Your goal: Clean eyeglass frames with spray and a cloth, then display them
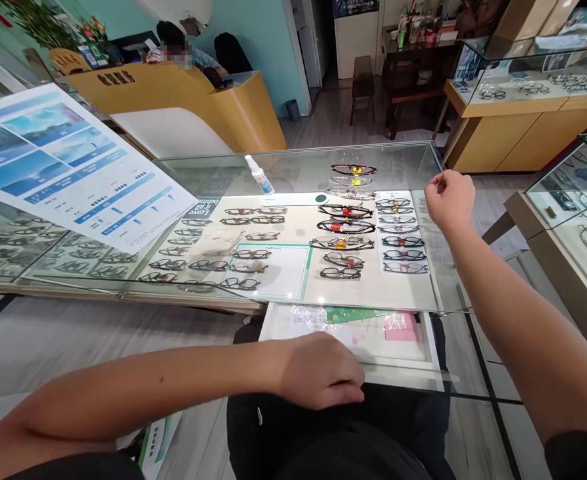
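My left hand point(318, 370) lies low in front of me with its fingers curled over the front edge of a white drawer point(403, 367). The drawer is pulled out from under the glass display counter point(438, 287). It holds papers, a pink slip point(402, 328) and clear plastic wrap. My right hand point(450, 199) is raised over the counter's far right corner. Its fingers are curled in a loose pinch and the back of the hand faces me, so I cannot see what they hold, if anything. Rows of eyeglass frames point(346, 227) lie under the glass just left of that hand.
A small spray bottle point(259, 175) stands on the glass at the back. A large printed poster point(68, 163) covers the counter's left part. More glass showcases point(573, 200) stand to the right. A person sits behind the yellow reception desk point(198, 100) at the back left.
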`<state>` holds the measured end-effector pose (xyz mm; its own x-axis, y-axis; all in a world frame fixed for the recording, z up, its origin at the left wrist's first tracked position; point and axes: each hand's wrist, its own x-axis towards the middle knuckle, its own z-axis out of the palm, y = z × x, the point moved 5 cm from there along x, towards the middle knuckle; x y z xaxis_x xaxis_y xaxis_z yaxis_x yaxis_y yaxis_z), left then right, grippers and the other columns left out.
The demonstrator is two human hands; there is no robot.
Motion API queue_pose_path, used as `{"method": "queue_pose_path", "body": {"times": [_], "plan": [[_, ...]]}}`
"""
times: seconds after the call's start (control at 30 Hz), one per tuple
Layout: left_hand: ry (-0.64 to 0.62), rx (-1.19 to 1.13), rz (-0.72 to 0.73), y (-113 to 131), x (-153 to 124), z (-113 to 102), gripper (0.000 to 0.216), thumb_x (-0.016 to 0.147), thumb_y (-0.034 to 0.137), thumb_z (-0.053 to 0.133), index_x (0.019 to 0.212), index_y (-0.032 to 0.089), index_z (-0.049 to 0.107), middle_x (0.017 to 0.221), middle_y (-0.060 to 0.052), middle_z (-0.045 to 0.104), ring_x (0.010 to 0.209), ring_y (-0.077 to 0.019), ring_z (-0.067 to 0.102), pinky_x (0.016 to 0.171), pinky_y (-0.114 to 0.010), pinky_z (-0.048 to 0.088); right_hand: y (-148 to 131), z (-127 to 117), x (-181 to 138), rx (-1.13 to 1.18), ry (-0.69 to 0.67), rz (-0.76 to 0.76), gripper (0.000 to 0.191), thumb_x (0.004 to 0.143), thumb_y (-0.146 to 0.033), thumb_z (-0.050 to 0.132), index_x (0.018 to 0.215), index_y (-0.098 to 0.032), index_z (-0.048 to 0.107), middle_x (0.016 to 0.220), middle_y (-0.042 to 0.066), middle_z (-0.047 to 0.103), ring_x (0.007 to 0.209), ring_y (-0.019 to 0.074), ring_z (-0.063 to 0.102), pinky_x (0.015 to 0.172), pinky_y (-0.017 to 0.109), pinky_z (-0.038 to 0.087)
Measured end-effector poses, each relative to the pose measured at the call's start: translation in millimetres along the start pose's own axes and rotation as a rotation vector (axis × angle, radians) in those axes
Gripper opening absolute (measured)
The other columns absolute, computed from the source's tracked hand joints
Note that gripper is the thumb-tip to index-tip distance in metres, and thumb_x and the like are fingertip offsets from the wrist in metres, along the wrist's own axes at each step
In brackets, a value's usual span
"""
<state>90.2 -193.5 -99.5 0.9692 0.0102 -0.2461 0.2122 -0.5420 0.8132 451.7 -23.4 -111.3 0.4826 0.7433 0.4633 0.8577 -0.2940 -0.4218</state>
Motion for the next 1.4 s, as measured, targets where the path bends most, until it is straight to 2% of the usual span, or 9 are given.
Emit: {"method": "queue_pose_path", "body": {"times": [0.13, 0.27, 0.37, 0.5, 0.6, 0.77, 0.97, 1.17, 1.4], "plan": [[0.083, -0.018, -0.18, -56, 13, 2, 0.046, 0.106, 0.049, 0.052, 0.07, 0.023, 0.044, 0.071, -0.001, 0.06, 0.066, -0.018, 0.054, 0.064, -0.034, 0.04, -2, -2, -3, -0.013, 0.002, -0.003, 0.008, 0.091, -0.024, 0.055, 0.083, -0.025, 0.056, 0.09, 0.01, 0.069, 0.092, 0.0304, 0.056, 0.079, 0.042, 0.034], [0.191, 0.204, -0.419, -112, 27, -14, 0.04, 0.11, 0.048, 0.043, 0.085, 0.024, 0.065, 0.089, -0.003, 0.071, 0.075, -0.0196, 0.063, 0.065, -0.033, 0.044, -3, -3, -5, -0.031, 0.007, -0.019, 0.009, 0.091, -0.022, 0.056, 0.082, -0.025, 0.055, 0.09, 0.01, 0.069, 0.092, 0.0304, 0.056, 0.081, 0.043, 0.036], [0.276, 0.529, -0.494, -148, 42, -31, 0.027, 0.101, 0.038, 0.061, 0.083, 0.021, 0.073, 0.096, -0.008, 0.073, 0.087, -0.0244, 0.066, 0.078, -0.037, 0.049, -5, -4, -5, -0.03, 0.0, -0.036, 0.011, 0.09, -0.021, 0.056, 0.08, -0.025, 0.053, 0.089, 0.01, 0.069, 0.094, 0.032, 0.057, 0.081, 0.044, 0.037], [0.435, 0.642, -0.555, -190, 55, -54, 0.026, 0.103, 0.024, 0.054, 0.107, 0.018, 0.079, 0.112, -0.016, 0.072, 0.108, -0.0307, 0.063, 0.102, -0.047, 0.047, -5, -4, -3, -0.012, 0.001, -0.035, 0.013, 0.09, -0.02, 0.056, 0.079, -0.026, 0.051, 0.087, 0.01, 0.069, 0.093, 0.0332, 0.058, 0.081, 0.045, 0.037], [0.511, 0.696, -0.572, -212, 55, -56, 0.026, 0.104, 0.025, 0.054, 0.112, 0.019, 0.079, 0.121, -0.018, 0.07, 0.116, -0.0339, 0.06, 0.108, -0.052, 0.043, -4, -3, -1, 0.002, -0.006, -0.029, 0.014, 0.09, -0.02, 0.056, 0.079, -0.026, 0.05, 0.087, 0.01, 0.068, 0.094, 0.0334, 0.057, 0.081, 0.045, 0.038], [0.532, 0.731, -0.543, -235, 57, -48, 0.018, 0.098, 0.023, 0.064, 0.105, 0.022, 0.081, 0.128, -0.018, 0.069, 0.123, -0.0358, 0.058, 0.108, -0.054, 0.042, -1, -1, 1, 0.018, 0.0, -0.005, 0.014, 0.088, -0.019, 0.057, 0.078, -0.026, 0.05, 0.085, 0.009, 0.066, 0.092, 0.0323, 0.056, 0.082, 0.045, 0.038], [0.531, 0.727, -0.481, -236, 61, -47, 0.024, 0.099, 0.021, 0.058, 0.104, 0.023, 0.081, 0.13, -0.015, 0.072, 0.126, -0.0342, 0.061, 0.11, -0.053, 0.044, 0, 1, 2, 0.024, -0.003, -0.005, 0.015, 0.088, -0.019, 0.058, 0.077, -0.026, 0.05, 0.086, 0.01, 0.066, 0.091, 0.0322, 0.055, 0.082, 0.046, 0.038], [0.567, 0.673, -0.499, -239, 67, -53, 0.041, 0.1, 0.031, 0.056, 0.133, 0.019, 0.076, 0.147, -0.017, 0.071, 0.141, -0.0374, 0.059, 0.122, -0.056, 0.041, 1, 2, 2, 0.034, -0.014, -0.002, 0.015, 0.09, -0.02, 0.057, 0.078, -0.026, 0.05, 0.087, 0.01, 0.065, 0.092, 0.0325, 0.053, 0.083, 0.047, 0.038], [0.521, 0.565, -0.53, -254, 75, -57, 0.045, 0.1, 0.032, 0.054, 0.137, 0.022, 0.078, 0.157, -0.012, 0.068, 0.144, -0.0355, 0.063, 0.125, -0.057, 0.041, -2, -1, 1, 0.006, -0.034, 0.005, 0.014, 0.09, -0.019, 0.056, 0.079, -0.026, 0.05, 0.087, 0.009, 0.066, 0.094, 0.0333, 0.056, 0.083, 0.046, 0.039]]}}
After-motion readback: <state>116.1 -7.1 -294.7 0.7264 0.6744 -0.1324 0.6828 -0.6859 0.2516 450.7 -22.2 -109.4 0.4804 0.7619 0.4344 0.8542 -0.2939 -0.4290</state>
